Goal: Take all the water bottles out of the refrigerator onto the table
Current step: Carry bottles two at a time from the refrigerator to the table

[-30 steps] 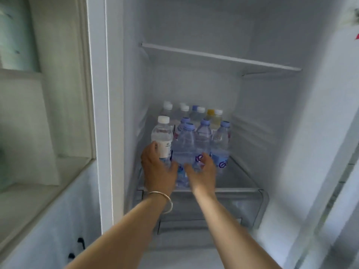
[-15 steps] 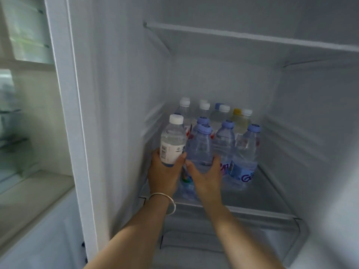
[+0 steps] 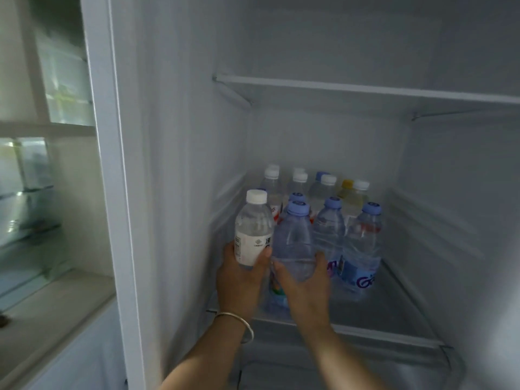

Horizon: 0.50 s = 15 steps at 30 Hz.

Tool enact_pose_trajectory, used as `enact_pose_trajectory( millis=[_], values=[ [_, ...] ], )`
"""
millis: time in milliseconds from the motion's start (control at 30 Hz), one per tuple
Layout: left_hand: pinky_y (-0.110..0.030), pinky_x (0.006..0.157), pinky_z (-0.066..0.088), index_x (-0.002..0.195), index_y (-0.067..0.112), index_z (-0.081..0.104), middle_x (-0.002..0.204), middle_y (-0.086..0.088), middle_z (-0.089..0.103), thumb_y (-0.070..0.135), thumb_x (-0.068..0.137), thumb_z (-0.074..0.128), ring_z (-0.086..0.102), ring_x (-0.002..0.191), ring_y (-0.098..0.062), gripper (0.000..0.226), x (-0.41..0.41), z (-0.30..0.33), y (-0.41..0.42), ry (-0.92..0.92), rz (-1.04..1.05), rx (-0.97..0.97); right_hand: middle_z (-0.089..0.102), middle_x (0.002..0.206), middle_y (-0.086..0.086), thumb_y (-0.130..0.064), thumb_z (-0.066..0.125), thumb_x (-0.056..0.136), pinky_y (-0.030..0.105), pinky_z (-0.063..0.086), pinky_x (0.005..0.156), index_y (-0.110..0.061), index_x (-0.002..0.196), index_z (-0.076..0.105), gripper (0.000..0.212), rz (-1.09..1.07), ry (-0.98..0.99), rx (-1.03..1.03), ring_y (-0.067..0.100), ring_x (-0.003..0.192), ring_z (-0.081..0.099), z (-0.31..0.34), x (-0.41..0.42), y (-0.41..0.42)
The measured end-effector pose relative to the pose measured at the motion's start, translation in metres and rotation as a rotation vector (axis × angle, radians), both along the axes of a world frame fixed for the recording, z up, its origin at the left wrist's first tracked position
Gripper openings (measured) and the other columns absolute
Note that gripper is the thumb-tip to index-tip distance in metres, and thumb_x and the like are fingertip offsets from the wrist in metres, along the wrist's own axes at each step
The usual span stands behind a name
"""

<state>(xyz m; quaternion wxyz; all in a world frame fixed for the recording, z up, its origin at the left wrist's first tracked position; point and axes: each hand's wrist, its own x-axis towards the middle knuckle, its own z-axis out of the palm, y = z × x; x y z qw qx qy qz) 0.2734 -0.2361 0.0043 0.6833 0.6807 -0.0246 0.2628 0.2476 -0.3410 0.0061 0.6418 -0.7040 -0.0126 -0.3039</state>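
Observation:
Inside the open refrigerator, my left hand grips a white-capped bottle with a white label, lifted off the shelf. My right hand grips a blue-capped clear bottle right beside it, also raised. Behind and to the right stand several more bottles on the glass shelf: blue-capped ones with blue labels in front, white-capped ones and a yellow-capped one at the back.
An empty glass shelf spans the refrigerator above the bottles. The fridge's left wall is close to my left hand. A clear drawer lies below the shelf. A white cabinet with glass shelves stands at the left.
Both hands closed round the two front bottles and lifted them up and slightly toward me. The view moved closer into the refrigerator.

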Motion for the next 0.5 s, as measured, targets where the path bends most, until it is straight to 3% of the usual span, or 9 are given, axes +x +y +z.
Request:
enact_pose_trajectory(
  millis=[133, 267, 333, 400, 500],
  values=[
    [-0.013, 0.062, 0.045, 0.091, 0.031, 0.049, 0.086, 0.019, 0.060, 0.035, 0.072, 0.077, 0.060, 0.078, -0.001, 0.034, -0.029, 0.027, 0.006, -0.057, -0.062, 0.027, 0.062, 0.092, -0.021, -0.021, 0.079, 0.072, 0.002, 0.045, 0.068, -0.031, 0.106, 0.050, 0.046, -0.045, -0.070, -0.021, -0.019, 0.081, 0.059, 0.023, -0.036, 0.004],
    [-0.017, 0.065, 0.048, 0.091, 0.030, 0.049, 0.083, 0.018, 0.064, 0.040, 0.063, 0.082, 0.061, 0.077, 0.004, 0.044, -0.073, 0.050, 0.021, -0.046, -0.231, 0.018, 0.065, 0.095, -0.018, -0.049, 0.075, 0.059, 0.015, 0.048, 0.082, -0.035, 0.104, 0.052, 0.052, -0.171, -0.107, -0.050, -0.011, 0.090, 0.061, 0.040, -0.083, 0.019],
    [-0.015, 0.066, 0.051, 0.091, 0.027, 0.054, 0.078, 0.017, 0.070, 0.044, 0.058, 0.084, 0.065, 0.072, 0.007, 0.047, -0.099, 0.053, 0.033, -0.047, -0.332, 0.000, 0.067, 0.095, -0.015, -0.060, 0.066, 0.051, 0.016, 0.047, 0.080, -0.029, 0.108, 0.053, 0.066, -0.250, -0.098, -0.056, -0.003, 0.091, 0.063, 0.038, -0.110, 0.028],
    [-0.009, 0.062, 0.049, 0.085, 0.027, 0.058, 0.073, 0.016, 0.071, 0.038, 0.062, 0.084, 0.064, 0.067, 0.010, 0.036, -0.126, 0.049, 0.044, -0.046, -0.428, -0.001, 0.068, 0.091, -0.012, -0.062, 0.065, 0.046, 0.023, 0.050, 0.076, -0.024, 0.108, 0.055, 0.073, -0.320, -0.078, -0.024, 0.004, 0.086, 0.066, 0.032, -0.141, 0.039],
    [-0.020, 0.068, 0.052, 0.090, 0.025, 0.060, 0.080, 0.011, 0.073, 0.052, 0.051, 0.082, 0.068, 0.075, -0.001, 0.052, -0.169, 0.039, 0.059, -0.037, -0.559, -0.001, 0.070, 0.072, -0.013, -0.055, 0.073, 0.041, 0.013, 0.050, 0.063, -0.024, 0.095, 0.059, 0.064, -0.423, -0.077, 0.031, -0.006, 0.070, 0.065, 0.026, -0.194, 0.054]
  ],
)
